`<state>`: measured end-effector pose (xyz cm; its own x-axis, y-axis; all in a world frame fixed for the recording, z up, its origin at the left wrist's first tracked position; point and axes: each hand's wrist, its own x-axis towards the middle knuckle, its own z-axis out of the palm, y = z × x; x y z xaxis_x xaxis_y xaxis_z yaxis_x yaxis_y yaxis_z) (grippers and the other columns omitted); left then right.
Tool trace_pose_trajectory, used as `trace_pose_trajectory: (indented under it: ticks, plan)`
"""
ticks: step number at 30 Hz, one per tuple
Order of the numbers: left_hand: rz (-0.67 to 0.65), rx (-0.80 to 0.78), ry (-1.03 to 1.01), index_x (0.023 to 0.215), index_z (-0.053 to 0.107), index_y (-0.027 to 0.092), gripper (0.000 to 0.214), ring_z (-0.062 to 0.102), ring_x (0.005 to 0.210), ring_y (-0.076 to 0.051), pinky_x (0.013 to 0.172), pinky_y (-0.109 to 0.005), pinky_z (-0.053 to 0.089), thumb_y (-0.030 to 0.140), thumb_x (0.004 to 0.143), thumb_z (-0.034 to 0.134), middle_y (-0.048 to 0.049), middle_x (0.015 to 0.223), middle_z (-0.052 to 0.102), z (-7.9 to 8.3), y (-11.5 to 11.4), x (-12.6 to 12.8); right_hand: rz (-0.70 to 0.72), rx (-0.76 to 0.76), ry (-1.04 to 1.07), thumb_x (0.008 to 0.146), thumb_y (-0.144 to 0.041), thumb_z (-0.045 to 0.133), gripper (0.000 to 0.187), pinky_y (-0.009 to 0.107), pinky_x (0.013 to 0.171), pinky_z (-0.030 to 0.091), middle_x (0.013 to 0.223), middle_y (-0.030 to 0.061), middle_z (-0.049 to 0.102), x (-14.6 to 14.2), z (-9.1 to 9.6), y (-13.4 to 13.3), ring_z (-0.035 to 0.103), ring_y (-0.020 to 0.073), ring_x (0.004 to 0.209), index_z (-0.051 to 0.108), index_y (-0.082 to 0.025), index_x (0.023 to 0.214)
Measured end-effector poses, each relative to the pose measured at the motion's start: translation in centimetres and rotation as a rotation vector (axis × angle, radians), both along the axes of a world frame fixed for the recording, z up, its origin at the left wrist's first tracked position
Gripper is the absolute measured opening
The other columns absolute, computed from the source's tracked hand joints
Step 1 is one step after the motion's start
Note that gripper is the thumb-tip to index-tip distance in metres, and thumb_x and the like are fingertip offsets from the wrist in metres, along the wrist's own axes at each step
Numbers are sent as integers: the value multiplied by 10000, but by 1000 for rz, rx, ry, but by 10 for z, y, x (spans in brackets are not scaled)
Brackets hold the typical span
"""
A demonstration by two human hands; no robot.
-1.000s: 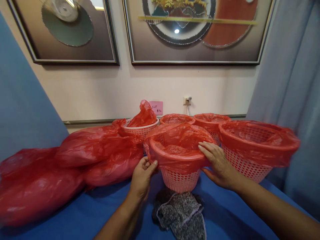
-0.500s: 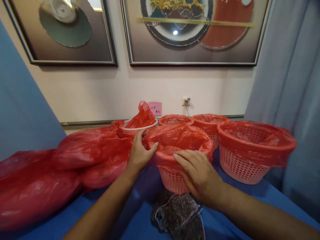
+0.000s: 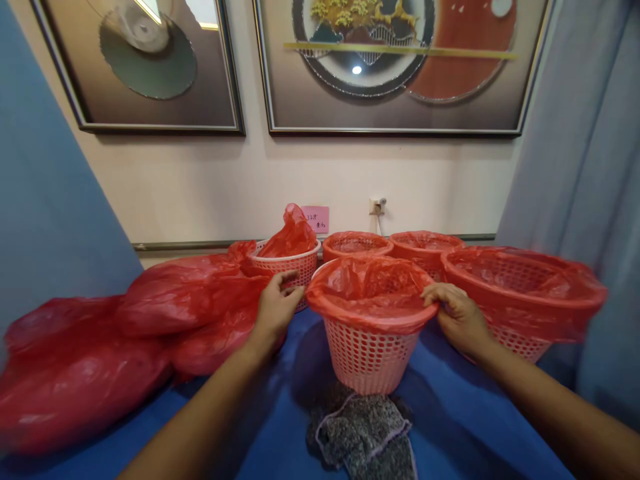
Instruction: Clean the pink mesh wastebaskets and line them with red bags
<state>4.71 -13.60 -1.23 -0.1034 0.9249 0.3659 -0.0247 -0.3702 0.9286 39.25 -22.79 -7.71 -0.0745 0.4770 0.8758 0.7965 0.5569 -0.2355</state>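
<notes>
A pink plastic basket (image 3: 369, 353) stands in the middle of the blue table, lined with a red plastic bag (image 3: 373, 293) folded over its rim. My right hand (image 3: 457, 317) grips the bag's edge at the basket's right rim, fingers curled. My left hand (image 3: 277, 308) is just left of the basket, fingers partly spread, reaching toward another pink basket (image 3: 290, 263) that has a loose red bag (image 3: 291, 233) sticking out of it. This hand holds nothing that I can see.
Three more bag-lined baskets stand behind and to the right: (image 3: 356, 245), (image 3: 425, 243), (image 3: 523, 293). A heap of red plastic bags (image 3: 125, 333) fills the left of the table. A grey knitted cloth (image 3: 365, 430) lies in front. Wall and framed pictures behind; curtain at right.
My right hand went from the basket's front rim to its right rim. My left hand left the rim and moved back left toward the rear basket. The bag now sits smoother over the rim.
</notes>
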Motion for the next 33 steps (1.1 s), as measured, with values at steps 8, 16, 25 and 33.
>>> trace_pose_trajectory:
  ticks: [8, 16, 25, 33]
  plan:
    - [-152, -72, -176, 944, 641, 184, 436, 691, 763, -185, 662, -289, 541, 494, 699, 827, -55, 936, 722, -17, -18, 6, -42, 136, -70, 896, -118, 597, 474, 573, 1055, 483, 1429, 152, 554, -50, 0, -51, 566, 349, 1311, 529, -266, 1342]
    - [61, 194, 289, 726, 683, 216, 305, 635, 1047, -289, 899, -351, 495, 485, 689, 823, -90, 1071, 710, 8, -47, 17, -70, 238, -306, 929, -115, 616, 291, 521, 1081, 460, 1390, 110, 632, -98, -7, -46, 585, 300, 1297, 633, -256, 1183]
    - [-65, 14, 60, 575, 622, 212, 148, 653, 962, -238, 847, -313, 507, 293, 611, 741, -64, 1003, 749, -9, -31, 8, -38, 227, -350, 982, -97, 501, 204, 456, 1082, 404, 1358, 87, 670, -111, -1, -33, 593, 241, 1283, 649, -235, 953]
    - [-116, -224, -74, 707, 666, 159, 297, 670, 672, -208, 621, -316, 513, 424, 612, 762, -91, 768, 724, -48, -28, 6, 84, 137, -256, 985, -220, 565, 185, 498, 1061, 397, 1329, 146, 654, -110, 4, -46, 610, 282, 1228, 627, -193, 1157]
